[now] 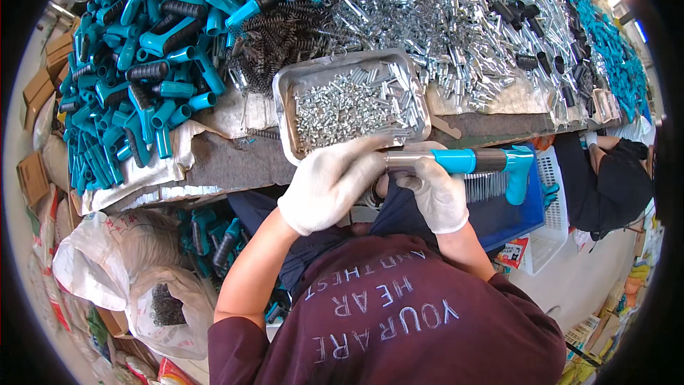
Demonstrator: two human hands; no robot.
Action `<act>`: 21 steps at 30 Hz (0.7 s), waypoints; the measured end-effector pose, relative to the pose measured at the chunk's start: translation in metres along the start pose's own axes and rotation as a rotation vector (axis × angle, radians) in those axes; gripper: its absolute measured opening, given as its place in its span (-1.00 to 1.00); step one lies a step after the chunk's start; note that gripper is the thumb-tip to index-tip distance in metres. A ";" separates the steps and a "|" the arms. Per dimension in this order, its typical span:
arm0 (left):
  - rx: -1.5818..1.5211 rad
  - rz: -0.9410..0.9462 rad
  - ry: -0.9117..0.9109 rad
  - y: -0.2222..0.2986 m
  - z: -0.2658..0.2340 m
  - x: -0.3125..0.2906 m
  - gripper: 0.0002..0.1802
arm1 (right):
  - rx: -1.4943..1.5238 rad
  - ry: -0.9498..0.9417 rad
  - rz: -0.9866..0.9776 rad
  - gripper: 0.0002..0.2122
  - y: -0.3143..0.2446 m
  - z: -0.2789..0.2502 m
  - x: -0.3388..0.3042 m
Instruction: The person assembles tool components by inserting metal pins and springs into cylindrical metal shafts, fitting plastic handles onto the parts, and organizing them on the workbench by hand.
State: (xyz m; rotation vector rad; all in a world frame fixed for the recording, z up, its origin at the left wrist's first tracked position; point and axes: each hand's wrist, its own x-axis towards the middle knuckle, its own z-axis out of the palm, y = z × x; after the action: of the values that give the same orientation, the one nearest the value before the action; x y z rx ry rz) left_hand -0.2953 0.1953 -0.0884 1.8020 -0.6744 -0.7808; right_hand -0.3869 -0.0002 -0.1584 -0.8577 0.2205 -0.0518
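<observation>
I've right hand [438, 196] closed on tool [456, 161], left hand [328, 184] at its end, grip unclear. Probably stiff, slick; I'd hold black sleeve [490, 160].

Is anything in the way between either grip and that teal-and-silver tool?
Nothing visible except the white gloves. The right grip holds the teal-and-silver tool; the left grip is at its silver end. The metal tray lies beyond, not between.

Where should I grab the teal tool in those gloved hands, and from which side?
Probably the bent teal handle, coming from the right: it juts free beyond the right hand, while the left hand is at the metal tube's opposite end.
</observation>
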 end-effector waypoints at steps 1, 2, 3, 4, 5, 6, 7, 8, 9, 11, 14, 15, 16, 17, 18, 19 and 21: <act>-0.028 -0.113 0.012 -0.006 0.003 0.002 -0.35 | -0.038 -0.002 0.003 -0.73 0.000 0.000 0.000; -0.028 -0.113 0.014 -0.010 0.010 0.004 -0.35 | -0.038 -0.004 0.004 -0.73 0.000 0.000 0.000; 0.167 0.170 0.227 -0.013 0.018 0.005 -0.47 | -0.005 0.023 0.012 -0.74 -0.001 0.000 0.000; 0.362 0.455 0.437 -0.014 0.024 0.006 -0.56 | 0.029 0.051 0.021 -0.75 -0.001 0.000 -0.001; 0.393 0.499 0.498 -0.012 0.027 0.005 -0.56 | 0.029 0.052 0.021 -0.75 -0.001 0.001 0.000; 0.392 0.498 0.496 -0.017 0.024 0.004 -0.56 | -0.011 0.069 0.012 -0.75 -0.001 0.002 0.000; 0.228 0.343 0.293 -0.026 0.017 0.002 -0.45 | -0.051 0.085 0.003 -0.76 0.000 0.002 0.000; 0.065 0.185 0.091 -0.031 0.013 0.002 -0.31 | -0.050 0.087 0.005 -0.76 0.002 0.002 -0.001; -0.080 -0.126 -0.033 -0.001 0.005 0.001 -0.10 | -0.036 0.067 -0.003 -0.77 0.004 0.001 -0.001; 0.157 0.134 0.136 -0.017 0.021 0.004 -0.11 | -0.026 0.046 -0.009 -0.79 0.002 0.000 0.002; 0.411 0.402 0.291 -0.018 0.026 0.002 -0.11 | -0.038 0.097 -0.013 -0.82 -0.003 0.001 0.005; 0.185 0.175 0.128 -0.015 0.026 0.000 -0.08 | -0.161 0.049 -0.033 -0.84 -0.004 -0.002 0.004; -0.043 -0.050 -0.036 -0.014 0.026 0.000 -0.04 | -0.284 0.001 -0.054 -0.86 -0.004 -0.004 0.003; -0.126 -0.105 -0.200 -0.019 0.022 0.004 -0.13 | -0.287 -0.067 -0.055 -0.87 -0.006 0.000 0.000; -0.141 0.166 -0.279 -0.027 0.024 0.006 -0.31 | -0.352 -0.081 -0.007 -0.89 -0.010 0.011 -0.003; -0.237 -0.107 -0.437 -0.034 0.030 0.006 -0.44 | -0.430 -0.147 -0.085 -0.90 -0.009 0.009 -0.002; -0.005 -0.281 -0.287 -0.062 0.062 0.005 -0.61 | -0.582 -0.107 -0.186 -0.90 -0.004 0.007 0.003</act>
State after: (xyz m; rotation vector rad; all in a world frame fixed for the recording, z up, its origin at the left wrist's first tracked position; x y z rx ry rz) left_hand -0.3337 0.1759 -0.1650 1.8198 -0.6070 -1.2458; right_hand -0.3827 0.0026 -0.1514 -1.4562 0.0510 -0.1190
